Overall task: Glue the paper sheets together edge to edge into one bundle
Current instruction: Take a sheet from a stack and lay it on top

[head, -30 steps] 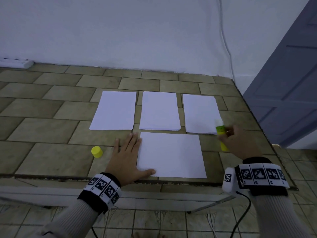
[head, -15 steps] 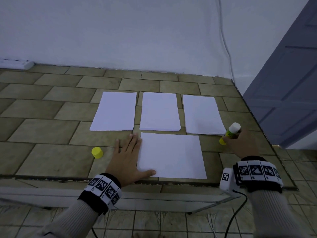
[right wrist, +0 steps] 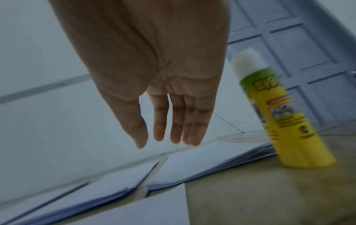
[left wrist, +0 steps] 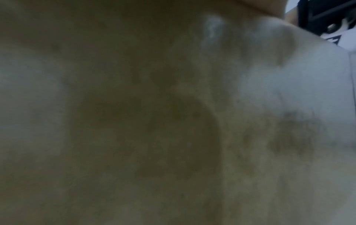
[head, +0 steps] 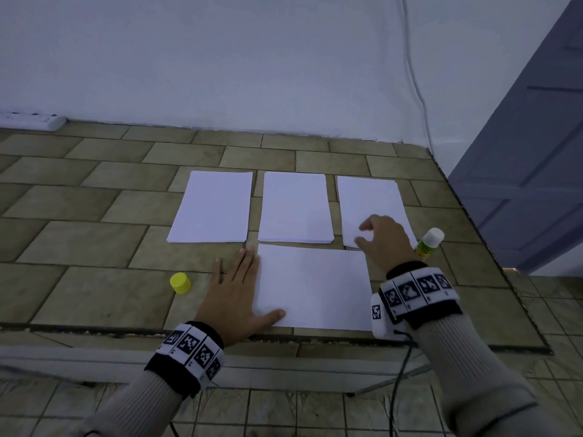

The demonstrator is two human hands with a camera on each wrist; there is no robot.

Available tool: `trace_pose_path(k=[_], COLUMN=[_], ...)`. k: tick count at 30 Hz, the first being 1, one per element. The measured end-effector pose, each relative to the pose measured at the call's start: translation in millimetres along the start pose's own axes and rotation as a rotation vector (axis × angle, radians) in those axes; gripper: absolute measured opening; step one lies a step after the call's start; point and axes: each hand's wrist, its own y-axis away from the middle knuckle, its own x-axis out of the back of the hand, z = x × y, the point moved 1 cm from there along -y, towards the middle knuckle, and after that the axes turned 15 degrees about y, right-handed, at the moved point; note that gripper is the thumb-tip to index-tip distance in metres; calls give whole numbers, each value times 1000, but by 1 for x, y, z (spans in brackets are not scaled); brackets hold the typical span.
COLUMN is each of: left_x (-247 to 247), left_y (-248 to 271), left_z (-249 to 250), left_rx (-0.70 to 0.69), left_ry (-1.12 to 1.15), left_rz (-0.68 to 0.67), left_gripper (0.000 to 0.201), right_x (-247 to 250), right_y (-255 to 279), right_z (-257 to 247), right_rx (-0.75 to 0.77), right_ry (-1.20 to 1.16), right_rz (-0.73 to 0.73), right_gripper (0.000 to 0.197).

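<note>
Left hand flat on the near sheet, right hand empty over the right stack

The left hand (head: 235, 298) lies flat with straight fingers on the table (head: 94, 197), its thumb and palm edge pressing the left border of the near sheet (head: 315, 288), which lies crosswise just in front of three paper stacks; the left wrist view is only a dark blur. Behind it lie the left stack (head: 213, 207), the middle stack (head: 295, 208) and the right stack (head: 369, 203) side by side with narrow gaps. The right hand (head: 383, 239) hovers over the near corner of the right stack, fingers loosely spread and holding nothing. The uncapped glue stick (right wrist: 277, 112) stands upright just right of that hand, beside the right stack. Its yellow cap (head: 180, 282) sits on the table left of the left hand
</note>
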Motion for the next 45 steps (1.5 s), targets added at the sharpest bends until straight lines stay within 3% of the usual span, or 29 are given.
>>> trace_pose_path(k=[5,9,14,19,22,28,33,36,39,41,45], left_x=[0,1,1,-2,-2,0,1,1,5,8,20], left_y=[-1,0,0,0,0,1,0,0,1,2,2], left_z=[-1,0,1,-1,-1,0,0,-2,-1,-1,4], left_rx=[17,21,12,-37,-42,-25,1,6,-18,-20,27], left_ry=[-5,20,15,17,15,20,48,89,214,420,865], left_rz=[-24,-25,-13,47,44,22,8,16,64,152,342], left_gripper=[126,127,126,116,116,117,117,116,114,109,73], right_x=[-18,-23,-21,-26,-26,-25,-16,-3,12,20,24], right_y=[-32,-39,-41,-42,-42,-46,-49,-45,-34,-20,15], right_z=[-1,1,5,5,4,7,16,15,8,1,-5], right_rx=[-105,-146,-154,-175,-173,-133,-158,-147,-46,68,272], right_ry=[224,290,327,300,355,353,185,108,-66,-179,-259], right_rz=[-174,-278,-222,-241,-244,-222,-108,-10,103,135,109], right_gripper=[52,49,41,69,74,61,45,46,42,38,42])
